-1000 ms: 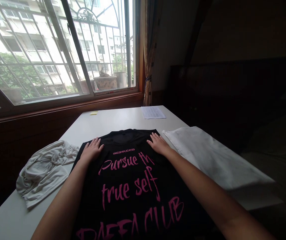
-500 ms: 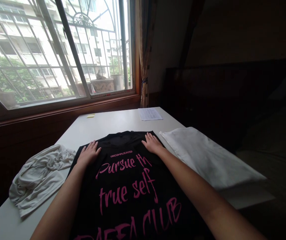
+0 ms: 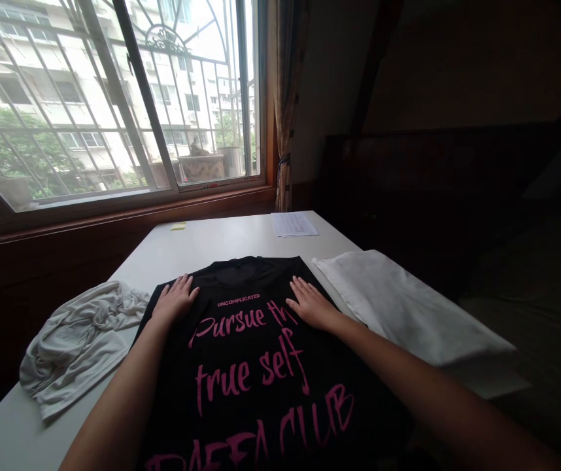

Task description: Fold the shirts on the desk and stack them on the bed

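Observation:
A black T-shirt (image 3: 241, 353) with pink lettering lies spread face up, its collar toward the far side and its lower part cut off by the bottom of the view. My left hand (image 3: 175, 299) rests flat on the shirt's left shoulder area, fingers stretched out. On the right side of the chest, my right hand (image 3: 311, 304) lies palm down with its fingers extended, beside the end of the top line of script. Neither hand grips the cloth.
The white table (image 3: 221, 234) carries a crumpled light grey garment (image 3: 79, 347) at left and a folded white cloth (image 3: 403, 307) at right. Printed papers (image 3: 295, 224) and a yellow sticky note (image 3: 178, 226) lie at the far end. A barred window (image 3: 114, 98) stands beyond.
My right hand has slid toward me and slightly right over the shirt, away from its right shoulder. The left hand has stayed in place.

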`<state>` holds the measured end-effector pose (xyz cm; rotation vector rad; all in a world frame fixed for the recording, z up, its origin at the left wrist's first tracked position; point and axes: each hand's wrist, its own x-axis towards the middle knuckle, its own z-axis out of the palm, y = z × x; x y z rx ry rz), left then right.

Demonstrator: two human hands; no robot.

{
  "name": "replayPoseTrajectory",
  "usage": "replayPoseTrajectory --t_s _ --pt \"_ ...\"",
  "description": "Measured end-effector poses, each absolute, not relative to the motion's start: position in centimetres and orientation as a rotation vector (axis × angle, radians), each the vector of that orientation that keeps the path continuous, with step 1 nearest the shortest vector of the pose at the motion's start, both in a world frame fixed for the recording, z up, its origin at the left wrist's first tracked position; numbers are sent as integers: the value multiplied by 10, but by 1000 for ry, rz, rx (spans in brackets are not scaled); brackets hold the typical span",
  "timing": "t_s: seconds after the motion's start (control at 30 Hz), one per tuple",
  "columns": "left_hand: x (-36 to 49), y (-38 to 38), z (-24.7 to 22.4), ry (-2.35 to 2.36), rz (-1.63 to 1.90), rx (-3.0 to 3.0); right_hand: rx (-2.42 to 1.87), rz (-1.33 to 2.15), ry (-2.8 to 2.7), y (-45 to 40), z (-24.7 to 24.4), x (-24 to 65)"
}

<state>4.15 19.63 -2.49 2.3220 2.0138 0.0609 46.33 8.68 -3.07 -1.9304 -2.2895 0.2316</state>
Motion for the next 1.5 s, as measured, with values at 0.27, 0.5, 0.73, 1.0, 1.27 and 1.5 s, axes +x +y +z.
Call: replayPoseTrajectory --t_s 0.27,0.5,0.73,1.0,1.27,1.5 --pt "41 198 -26 1980 132 2324 -1830 124 -2200 105 -22 478" --pt "17 210 -17 1976 309 2354 -2087 4 -1831 161 -7 503" --pt "-27 228 0 2143 420 2116 -2227 194 -1680 203 -2 523" --pt "-45 238 11 2121 517 1800 -2217 340 -1591 228 2 524" --pt "-48 250 15 2092 715 1716 -2138 326 -1538 248 9 529" --pt "-42 279 22 2119 788 1730 -2051 231 -1544 280 10 528"
